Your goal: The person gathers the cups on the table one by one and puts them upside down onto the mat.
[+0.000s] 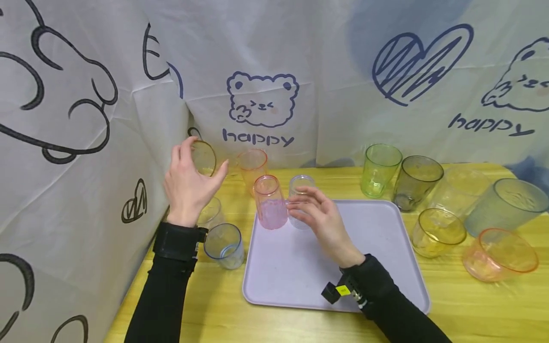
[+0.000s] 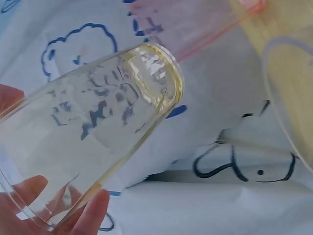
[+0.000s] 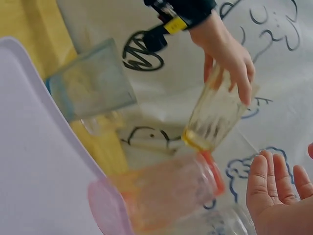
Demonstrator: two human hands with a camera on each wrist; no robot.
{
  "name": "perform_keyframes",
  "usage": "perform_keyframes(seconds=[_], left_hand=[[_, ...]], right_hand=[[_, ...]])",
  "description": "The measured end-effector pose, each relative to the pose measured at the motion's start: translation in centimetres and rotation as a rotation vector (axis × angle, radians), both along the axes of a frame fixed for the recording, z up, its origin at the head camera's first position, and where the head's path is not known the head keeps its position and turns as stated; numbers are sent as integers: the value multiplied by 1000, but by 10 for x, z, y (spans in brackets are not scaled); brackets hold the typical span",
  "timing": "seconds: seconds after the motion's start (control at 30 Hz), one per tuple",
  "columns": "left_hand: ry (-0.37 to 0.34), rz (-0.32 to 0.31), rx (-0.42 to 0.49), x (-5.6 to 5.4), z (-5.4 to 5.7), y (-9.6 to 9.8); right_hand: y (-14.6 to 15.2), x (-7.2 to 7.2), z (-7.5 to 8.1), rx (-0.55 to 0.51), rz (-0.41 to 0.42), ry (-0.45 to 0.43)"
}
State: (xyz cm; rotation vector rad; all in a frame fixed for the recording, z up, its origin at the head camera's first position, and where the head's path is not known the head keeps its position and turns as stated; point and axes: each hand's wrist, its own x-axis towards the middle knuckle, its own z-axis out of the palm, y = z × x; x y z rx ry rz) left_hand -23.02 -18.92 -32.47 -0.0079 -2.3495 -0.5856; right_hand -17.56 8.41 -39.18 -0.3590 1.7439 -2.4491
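My left hand [image 1: 188, 183] grips a clear glass with a yellow tint [image 1: 204, 159], held up near the back left. In the left wrist view, fingertips curl around one end of this yellow-tinted glass [image 2: 98, 127], and its thick base points away from the hand. My right hand [image 1: 319, 221] is over the tray with loosely extended fingers, holding nothing. Its fingertips overlap a clear glass [image 1: 301, 182] in the head view, right beside a pink glass [image 1: 272, 207]. Both of these stand on the tray's back left part, narrower end up. The right wrist view shows my right hand's fingers [image 3: 274, 181] fairly straight.
A pale purple tray [image 1: 291, 281] lies on the yellow wood-patterned table. Left of it stand a blue-rimmed glass [image 1: 225, 247] and a clear one; an orange-rimmed glass [image 1: 252, 166] is behind. Several coloured glasses, including a green one [image 1: 379, 171], line the right. Printed cloth [image 1: 339, 119] hangs behind.
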Motion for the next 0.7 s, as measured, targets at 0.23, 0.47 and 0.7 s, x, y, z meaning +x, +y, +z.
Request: perform_keyframes(seconds=[0.23,0.47,0.7], left_hand=[[161,-41,79,15,3,23],[201,-196,293,31,-5,59],[243,-375,529,41,-19,96]], right_hand=[[24,-1,4,-10,-76,-5],[42,-1,1,-5,-129,25],[51,-1,-1,-9,-153,26]])
